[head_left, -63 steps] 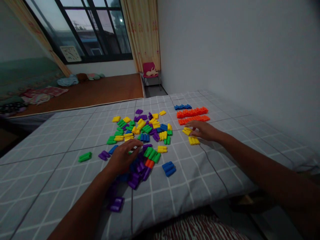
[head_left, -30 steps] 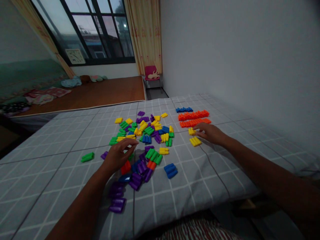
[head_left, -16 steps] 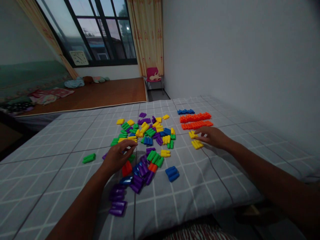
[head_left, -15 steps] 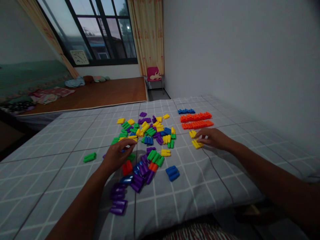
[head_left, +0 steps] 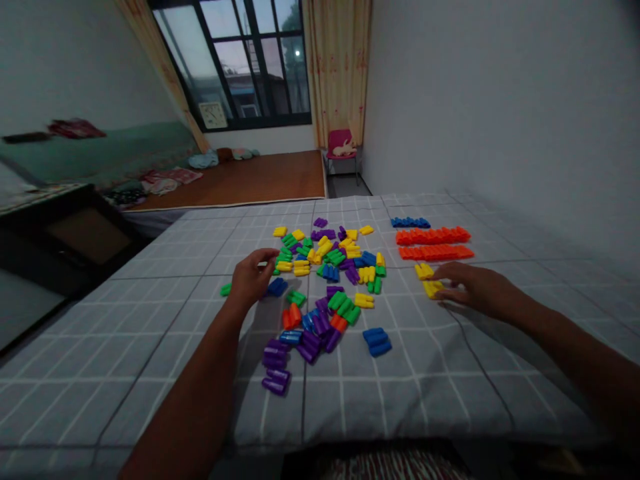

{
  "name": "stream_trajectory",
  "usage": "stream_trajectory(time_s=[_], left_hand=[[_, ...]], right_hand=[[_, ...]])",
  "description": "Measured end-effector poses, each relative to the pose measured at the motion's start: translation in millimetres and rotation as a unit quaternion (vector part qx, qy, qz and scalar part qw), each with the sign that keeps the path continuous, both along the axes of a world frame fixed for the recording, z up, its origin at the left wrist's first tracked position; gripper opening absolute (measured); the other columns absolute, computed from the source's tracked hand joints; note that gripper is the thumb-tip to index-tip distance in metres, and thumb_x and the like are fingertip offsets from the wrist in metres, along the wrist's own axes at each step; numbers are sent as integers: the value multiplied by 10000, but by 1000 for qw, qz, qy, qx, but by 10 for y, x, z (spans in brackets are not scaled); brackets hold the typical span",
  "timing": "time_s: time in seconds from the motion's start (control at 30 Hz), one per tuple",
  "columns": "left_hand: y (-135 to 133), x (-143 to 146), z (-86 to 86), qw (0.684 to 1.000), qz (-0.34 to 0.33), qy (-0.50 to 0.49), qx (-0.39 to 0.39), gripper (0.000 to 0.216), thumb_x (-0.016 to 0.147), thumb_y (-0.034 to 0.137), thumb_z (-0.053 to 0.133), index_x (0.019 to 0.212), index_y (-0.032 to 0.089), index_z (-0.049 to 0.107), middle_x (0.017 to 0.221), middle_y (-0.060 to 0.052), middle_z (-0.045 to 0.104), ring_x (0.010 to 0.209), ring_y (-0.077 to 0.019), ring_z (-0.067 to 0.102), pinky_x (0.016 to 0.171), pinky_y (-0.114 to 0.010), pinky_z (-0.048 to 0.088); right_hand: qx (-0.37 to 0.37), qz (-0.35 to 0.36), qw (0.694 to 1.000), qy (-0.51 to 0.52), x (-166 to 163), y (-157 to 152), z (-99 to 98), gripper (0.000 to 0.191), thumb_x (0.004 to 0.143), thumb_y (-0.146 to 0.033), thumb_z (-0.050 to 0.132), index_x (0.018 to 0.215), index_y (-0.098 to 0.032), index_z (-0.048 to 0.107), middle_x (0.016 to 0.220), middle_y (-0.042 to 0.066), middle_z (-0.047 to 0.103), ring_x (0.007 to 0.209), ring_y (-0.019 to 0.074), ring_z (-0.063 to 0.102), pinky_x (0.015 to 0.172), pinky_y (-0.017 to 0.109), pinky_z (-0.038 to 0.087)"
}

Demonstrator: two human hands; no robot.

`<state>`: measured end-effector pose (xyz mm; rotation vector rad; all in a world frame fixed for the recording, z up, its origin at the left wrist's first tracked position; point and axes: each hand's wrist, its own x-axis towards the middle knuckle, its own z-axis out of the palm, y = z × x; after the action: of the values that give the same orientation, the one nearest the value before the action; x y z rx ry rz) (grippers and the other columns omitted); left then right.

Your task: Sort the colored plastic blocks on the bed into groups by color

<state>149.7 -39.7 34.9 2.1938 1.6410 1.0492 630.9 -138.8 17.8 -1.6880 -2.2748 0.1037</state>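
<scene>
Many small plastic blocks in yellow, green, purple, blue and orange lie in a loose pile (head_left: pixel 333 260) on a grey checked bedsheet (head_left: pixel 425 373). My left hand (head_left: pixel 253 277) hovers at the pile's left edge with fingers curled in a pinch, close to yellow blocks (head_left: pixel 285 266) and a blue block (head_left: pixel 277 287). What it holds, if anything, is hidden. My right hand (head_left: pixel 473 288) rests on the sheet, fingertips and thumb closed on a yellow block (head_left: pixel 431 288), beside a second yellow block (head_left: pixel 424 271). Beyond them lie two orange rows (head_left: pixel 434 244) and a short blue row (head_left: pixel 410 222).
Purple blocks (head_left: pixel 275 365) and a blue block (head_left: pixel 377 341) lie nearer me. A white wall runs along the right. A dark cabinet (head_left: pixel 75 243) stands left of the bed. Farther off are a wooden platform (head_left: pixel 250 177), a pink chair (head_left: pixel 341 143) and a window.
My left hand has moved away from the near purple and orange blocks, out to the pile's far left edge. My right hand stays at the yellow blocks. The view has swung left.
</scene>
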Motion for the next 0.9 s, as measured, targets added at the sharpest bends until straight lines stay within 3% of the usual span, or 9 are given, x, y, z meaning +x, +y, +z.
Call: stream_trajectory(time_s=[0.13,0.27,0.43,0.57,0.73,0.83,0.9], left_hand=[[125,-105,-111,994,25,93,-48,325,843,255,501,1108,176,671,1101,-89,708,1013,-220,655,877,-313,522],[156,3,-225,976,-34,203,-64,364,856,238,511,1184,172,654,1217,-121,651,1150,-260,572,990,-356,440],[71,93,-219,971,-30,226,-73,362,857,260,526,1187,193,661,1160,-140,642,1080,-262,579,921,-350,457],[19,54,-210,969,-46,232,-67,286,865,264,504,1048,225,721,1006,-104,687,986,-239,608,876,-322,457],[79,-16,-259,971,-70,224,-54,303,861,295,480,1029,224,722,1004,-93,700,981,-239,612,895,-335,453],[130,-52,-297,973,-90,208,-45,336,863,321,456,1041,214,720,1030,-98,700,988,-248,613,923,-359,449],[149,-68,-315,974,-95,200,-41,355,864,336,446,1058,207,713,1078,-106,691,1015,-258,608,936,-372,448]], right_hand=[[6,49,998,28,-386,127,231,335,882,-478,496,1039,-258,694,1048,62,718,720,188,664,631,304,504],[-35,161,986,37,-1228,464,375,255,870,-371,532,1005,-255,715,948,60,731,760,198,666,686,308,503],[29,256,966,22,-2360,1041,238,311,836,-223,599,1142,-209,652,1117,106,672,990,233,626,849,355,479],[52,270,961,-30,-2926,1273,43,256,835,-220,618,1084,-179,659,1071,118,660,987,240,605,840,358,481],[40,217,973,-69,-2952,1199,46,180,832,-152,569,979,-158,673,1065,112,628,832,205,617,760,332,501],[49,241,969,-6,-2592,1002,165,254,785,-153,635,1038,-168,652,1167,119,569,937,209,610,814,333,510],[68,243,966,60,-2182,831,238,287,779,-170,661,1063,-199,637,1203,107,551,1050,212,582,872,341,504]])
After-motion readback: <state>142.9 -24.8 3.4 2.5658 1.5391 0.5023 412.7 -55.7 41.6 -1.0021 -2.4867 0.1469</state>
